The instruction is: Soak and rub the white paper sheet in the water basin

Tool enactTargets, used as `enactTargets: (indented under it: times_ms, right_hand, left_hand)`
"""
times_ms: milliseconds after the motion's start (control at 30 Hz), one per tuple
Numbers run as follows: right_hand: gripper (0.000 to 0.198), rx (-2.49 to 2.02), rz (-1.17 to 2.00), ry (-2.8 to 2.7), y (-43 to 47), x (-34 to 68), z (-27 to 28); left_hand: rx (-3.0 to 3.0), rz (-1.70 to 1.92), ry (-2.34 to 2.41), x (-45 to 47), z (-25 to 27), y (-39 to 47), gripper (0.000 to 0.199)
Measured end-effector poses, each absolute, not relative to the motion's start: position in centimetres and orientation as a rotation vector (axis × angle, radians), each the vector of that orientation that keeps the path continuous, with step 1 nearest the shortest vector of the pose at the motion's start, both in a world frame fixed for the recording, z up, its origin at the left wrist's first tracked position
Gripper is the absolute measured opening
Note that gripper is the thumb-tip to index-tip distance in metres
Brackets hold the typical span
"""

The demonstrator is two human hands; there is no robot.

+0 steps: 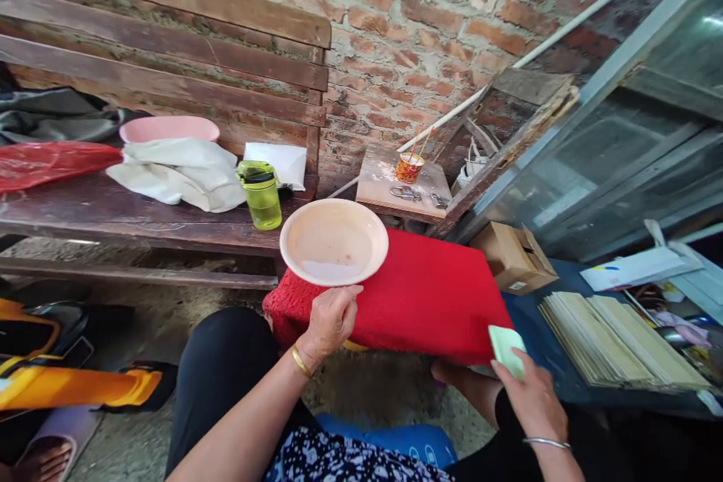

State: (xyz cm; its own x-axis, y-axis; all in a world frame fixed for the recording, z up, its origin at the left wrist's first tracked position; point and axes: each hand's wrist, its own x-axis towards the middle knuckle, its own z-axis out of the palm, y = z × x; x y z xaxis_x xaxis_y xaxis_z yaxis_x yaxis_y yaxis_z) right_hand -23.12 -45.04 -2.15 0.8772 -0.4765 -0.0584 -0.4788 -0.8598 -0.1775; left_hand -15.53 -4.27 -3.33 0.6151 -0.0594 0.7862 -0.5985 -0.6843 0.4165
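A red cloth (434, 286) covers a low table in front of me. At its left end stands a round cream basin (287, 248) with a little whitish water at the bottom. Just below the basin's near rim, my left hand (330, 324) is closed with its fingers curled at the cloth's near edge; whatever they pinch, if anything, is hidden. Over by the cloth's near right corner, my right hand (534, 395) grips a flat pale green piece (505, 346) with rounded corners, between thumb and fingers. Its exact kind does not show.
On the wooden bench (68, 207) at left sit a green bottle (263, 199), white cloth (186, 173) and a pink basin (169, 129). A small stand (373, 181) holds a patterned cup (409, 168). At right are a cardboard box (505, 256) and stacked pale boards (610, 339).
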Motion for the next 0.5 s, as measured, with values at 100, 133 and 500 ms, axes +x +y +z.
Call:
enactTargets:
  times_ms: [100,133,500]
  right_hand:
    - [0.056,-2.875,-0.025,0.258,-37.0,-23.1,-3.3]
    - [0.049,-2.888,-0.023,0.128,-34.4,-23.0,-3.7]
    - [0.047,-2.919,0.083,0.689,-45.6,-23.9,-2.8]
  left_hand:
    - [2.196,0.983,-0.567,-15.3,-4.2,-5.0,0.030]
    - [2.215,0.965,-0.575,-15.2,-4.6,-5.1,0.030]
    - [2.306,0.914,-0.717,-14.5,-6.6,-5.6,0.030]
